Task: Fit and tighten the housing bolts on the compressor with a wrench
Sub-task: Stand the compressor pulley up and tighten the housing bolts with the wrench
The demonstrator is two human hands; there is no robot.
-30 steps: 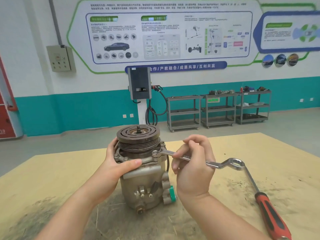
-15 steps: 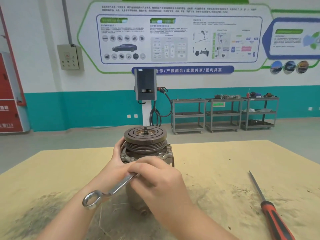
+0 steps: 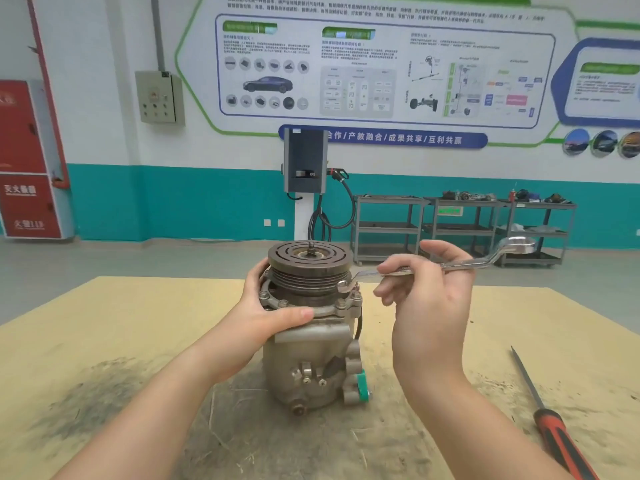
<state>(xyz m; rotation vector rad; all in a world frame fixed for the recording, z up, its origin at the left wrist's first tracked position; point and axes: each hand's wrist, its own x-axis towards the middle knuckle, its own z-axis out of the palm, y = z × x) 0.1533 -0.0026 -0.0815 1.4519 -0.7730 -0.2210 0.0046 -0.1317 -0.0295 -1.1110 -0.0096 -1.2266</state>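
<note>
I am standing the grey cast-metal compressor [image 3: 311, 344] upright near the middle of the pale yellow board tabletop [image 3: 104, 327], its dark grooved pulley [image 3: 310, 268] uppermost. My left hand [image 3: 266, 315] is wrapping the housing from its left side, thumb lying along the front of the bolted flange ring, fingers curled behind it and gripping. Several small hex-headed housing bolts [image 3: 341, 304] are sitting in the flange; whether they are fully seated I cannot tell.

My right hand [image 3: 427, 306] is holding the bright steel double-ended ring wrench [image 3: 436, 266] at mid-shank, pinched between thumb and fingertips, palm turned towards me. The near ring end of the wrench is resting at a bolt on the right side of the flange, just below the pulley; whether it is fully over the bolt head I cannot tell. The shank is running out to the right and slightly upward, its far ring end clear of everything.

A screwdriver with a red and black handle [image 3: 561, 441] is lying on the tabletop at the lower right, well apart from the compressor, untouched. A green plastic cap [image 3: 362, 389] is sitting on the port at the lower right of the housing.
</note>
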